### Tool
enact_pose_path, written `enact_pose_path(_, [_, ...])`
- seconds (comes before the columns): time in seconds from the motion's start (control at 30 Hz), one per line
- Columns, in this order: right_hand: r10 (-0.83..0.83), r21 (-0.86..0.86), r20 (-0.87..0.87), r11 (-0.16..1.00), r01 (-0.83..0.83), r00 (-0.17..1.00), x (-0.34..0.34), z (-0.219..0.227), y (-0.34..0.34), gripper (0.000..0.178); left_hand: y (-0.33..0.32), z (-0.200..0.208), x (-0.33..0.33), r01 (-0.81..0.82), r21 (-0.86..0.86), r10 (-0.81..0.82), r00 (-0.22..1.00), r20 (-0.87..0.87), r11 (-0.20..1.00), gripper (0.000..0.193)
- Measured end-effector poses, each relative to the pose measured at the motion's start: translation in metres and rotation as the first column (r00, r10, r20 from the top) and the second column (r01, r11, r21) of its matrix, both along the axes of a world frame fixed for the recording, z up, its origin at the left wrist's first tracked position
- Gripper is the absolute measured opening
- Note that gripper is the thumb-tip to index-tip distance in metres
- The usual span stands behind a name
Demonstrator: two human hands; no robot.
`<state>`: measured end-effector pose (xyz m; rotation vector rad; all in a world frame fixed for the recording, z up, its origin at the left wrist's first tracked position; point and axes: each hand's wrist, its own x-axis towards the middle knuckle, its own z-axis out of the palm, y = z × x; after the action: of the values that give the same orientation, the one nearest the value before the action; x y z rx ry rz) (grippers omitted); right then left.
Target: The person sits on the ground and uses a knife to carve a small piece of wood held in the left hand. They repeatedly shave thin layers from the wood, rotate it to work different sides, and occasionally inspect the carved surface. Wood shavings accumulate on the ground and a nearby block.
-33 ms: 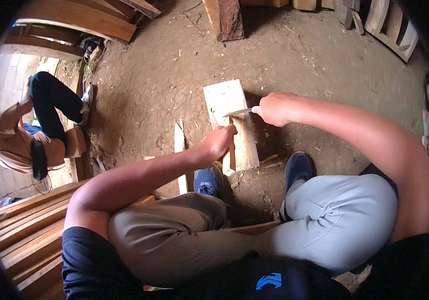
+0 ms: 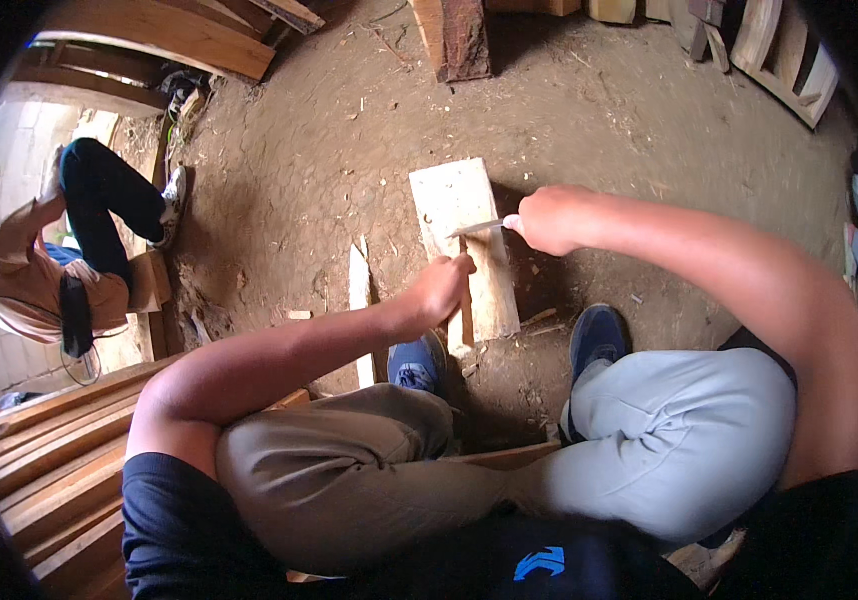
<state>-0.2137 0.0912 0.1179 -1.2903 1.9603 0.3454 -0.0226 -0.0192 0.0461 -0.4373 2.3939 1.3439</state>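
Observation:
A pale wooden block point(image 2: 451, 195) lies between my shoes on the dirt floor, its long side pointing away from me. My left hand point(image 2: 441, 288) is closed around a narrow wooden stick point(image 2: 461, 330), which rests along the block's left side with its near end toward me. In my right hand point(image 2: 547, 220), the fingers are wrapped round the handle of a knife point(image 2: 484, 226). Its blade points left across the block and meets or nearly meets the stick's far end, just beyond my left fist; exact contact is too small to tell.
A pointed wood strip point(image 2: 360, 290) lies left of the block. Stacked planks point(image 2: 59, 450) fill the lower left. A seated person point(image 2: 99, 220) is at the far left. A thick timber post point(image 2: 461, 45) stands ahead, and a wooden frame point(image 2: 784, 60) leans at the far right.
Very little differs. The stick's near end reaches slightly closer to me, and the whole view has shifted a touch. Both hands keep their grip.

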Motion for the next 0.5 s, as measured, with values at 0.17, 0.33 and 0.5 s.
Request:
enact_pose_path(0.17, [-0.023, 0.059, 0.005, 0.998, 0.023, 1.0, 0.026, 0.001, -0.006, 0.051, 0.019, 0.035, 0.005, -0.414, 0.248, 0.278, 0.854, 0.44, 0.876, 0.039])
enact_pose_path(0.33, [-0.022, 0.047, -0.041, 0.999, 0.024, 0.999, 0.049, 0.004, 0.0, 0.05, 0.031, 0.032, 0.016, -0.542, 0.19, 0.415, 0.787, 0.457, 0.818, 0.036])
enact_pose_path(0.5, [0.017, -0.032, -0.064, 0.999, -0.019, 0.998, 0.049, -0.013, 0.006, 0.052, 0.027, 0.013, 0.024, -0.494, 0.238, 0.327, 0.798, 0.506, 0.836, 0.04])
